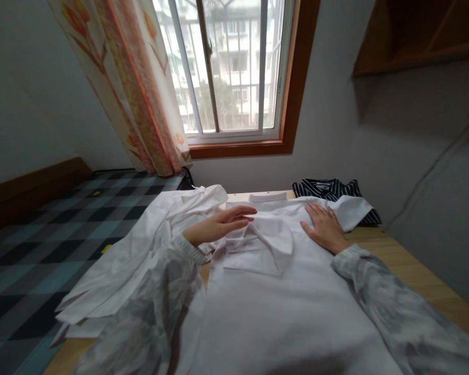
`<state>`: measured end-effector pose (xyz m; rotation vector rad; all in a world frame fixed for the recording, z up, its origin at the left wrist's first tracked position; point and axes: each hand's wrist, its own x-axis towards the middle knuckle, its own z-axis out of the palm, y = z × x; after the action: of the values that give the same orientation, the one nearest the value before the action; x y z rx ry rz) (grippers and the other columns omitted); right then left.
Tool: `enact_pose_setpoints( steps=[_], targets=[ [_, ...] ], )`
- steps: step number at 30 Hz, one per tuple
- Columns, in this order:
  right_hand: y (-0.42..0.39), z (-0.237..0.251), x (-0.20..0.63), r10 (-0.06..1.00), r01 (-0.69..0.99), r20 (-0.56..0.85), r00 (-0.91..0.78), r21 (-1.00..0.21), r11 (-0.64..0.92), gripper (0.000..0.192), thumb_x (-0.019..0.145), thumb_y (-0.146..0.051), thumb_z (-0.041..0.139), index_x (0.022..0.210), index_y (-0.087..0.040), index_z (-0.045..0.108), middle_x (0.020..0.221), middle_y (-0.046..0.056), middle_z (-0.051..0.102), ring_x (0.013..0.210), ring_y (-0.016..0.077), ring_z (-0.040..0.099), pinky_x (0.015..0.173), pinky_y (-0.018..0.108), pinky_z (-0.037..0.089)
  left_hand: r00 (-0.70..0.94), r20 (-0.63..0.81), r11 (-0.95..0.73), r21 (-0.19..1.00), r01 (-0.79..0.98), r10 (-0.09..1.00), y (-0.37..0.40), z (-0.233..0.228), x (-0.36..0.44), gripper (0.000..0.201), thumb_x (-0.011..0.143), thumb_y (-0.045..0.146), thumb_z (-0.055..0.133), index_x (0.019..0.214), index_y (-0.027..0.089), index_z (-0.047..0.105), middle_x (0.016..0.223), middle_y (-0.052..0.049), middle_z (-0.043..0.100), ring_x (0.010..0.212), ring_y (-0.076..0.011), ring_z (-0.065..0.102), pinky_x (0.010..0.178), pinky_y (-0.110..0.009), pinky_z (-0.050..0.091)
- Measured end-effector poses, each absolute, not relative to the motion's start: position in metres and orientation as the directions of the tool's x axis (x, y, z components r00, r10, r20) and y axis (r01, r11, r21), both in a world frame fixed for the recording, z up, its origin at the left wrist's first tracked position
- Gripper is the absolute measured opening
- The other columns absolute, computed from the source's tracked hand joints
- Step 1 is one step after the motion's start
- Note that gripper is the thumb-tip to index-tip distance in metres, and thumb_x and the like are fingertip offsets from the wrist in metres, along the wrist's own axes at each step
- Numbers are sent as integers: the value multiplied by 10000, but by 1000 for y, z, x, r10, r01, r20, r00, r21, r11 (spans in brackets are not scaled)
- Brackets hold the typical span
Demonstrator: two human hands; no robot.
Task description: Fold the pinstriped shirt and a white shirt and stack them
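A white collared shirt [281, 307] lies spread flat on a wooden table [418, 271], collar [266, 245] towards the window. My left hand [222, 224] hovers edge-on with straight fingers just above the shirt's left shoulder beside the collar, holding nothing. My right hand [325, 227] lies flat, palm down, fingers spread, pressing the shirt's right shoulder. Both arms wear grey mottled sleeves.
A heap of other white garments [140, 260] lies at the table's left. A dark striped garment [332, 190] sits at the far right of the table by the wall. A bed with a checked cover [42, 245] stands left; window and curtain lie ahead.
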<state>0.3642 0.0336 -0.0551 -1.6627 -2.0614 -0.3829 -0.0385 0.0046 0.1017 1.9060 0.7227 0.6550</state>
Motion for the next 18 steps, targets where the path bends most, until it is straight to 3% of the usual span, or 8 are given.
enact_pose_setpoints(
  steps=[3,7,10,12,13,16,18],
  targets=[
    [29,-41,355,816,925,551,-176,-191,328,452,1070,-454,509,1376,-170,683,1516,193,691,1439,373,597,1288,599,338,542,126,-428,768,477,831,22,87,-59,409,997,561,657,1211,219,726,1216,-97,818,1080,-226,762,951,-351,587],
    [10,-10,327,799,776,551,-239,-386,499,311,1091,-487,553,1060,-232,728,1112,121,785,1104,325,703,1067,498,513,396,67,-382,450,807,916,35,75,-85,352,925,559,703,1004,218,746,977,-49,809,825,-198,708,758,-307,501],
    [-15,11,298,746,617,485,-457,-431,658,307,1024,-517,716,1154,-240,734,1109,96,761,1044,292,695,991,440,533,390,-27,-366,294,883,920,32,71,-86,354,882,587,747,910,234,757,937,-30,809,810,-202,695,705,-303,431],
    [-31,16,281,725,575,415,-550,-441,689,434,920,-505,847,1235,-235,722,1173,97,754,1049,290,695,979,426,536,370,-80,-343,236,909,926,30,70,-82,396,851,631,772,859,236,753,879,-27,799,790,-209,687,679,-311,397],
    [-37,17,274,726,581,389,-567,-436,687,406,903,-445,861,1220,-233,724,1194,99,752,1065,292,695,990,424,531,365,-107,-335,224,915,925,29,70,-79,405,840,640,780,842,237,749,858,-24,794,779,-210,683,670,-314,387],
    [-43,17,266,754,634,351,-555,-409,657,169,879,-191,750,1043,-224,725,1120,90,758,1050,288,691,991,414,513,363,-148,-326,224,918,920,29,69,-76,322,849,559,771,795,243,737,834,-14,787,759,-204,676,665,-318,380],
    [-39,20,272,777,646,346,-526,-431,629,186,822,-109,675,965,-223,706,1021,71,754,990,275,684,956,399,510,358,-138,-322,226,919,924,30,68,-76,244,842,474,759,759,248,727,816,-12,778,747,-201,670,671,-319,388]
  ],
)
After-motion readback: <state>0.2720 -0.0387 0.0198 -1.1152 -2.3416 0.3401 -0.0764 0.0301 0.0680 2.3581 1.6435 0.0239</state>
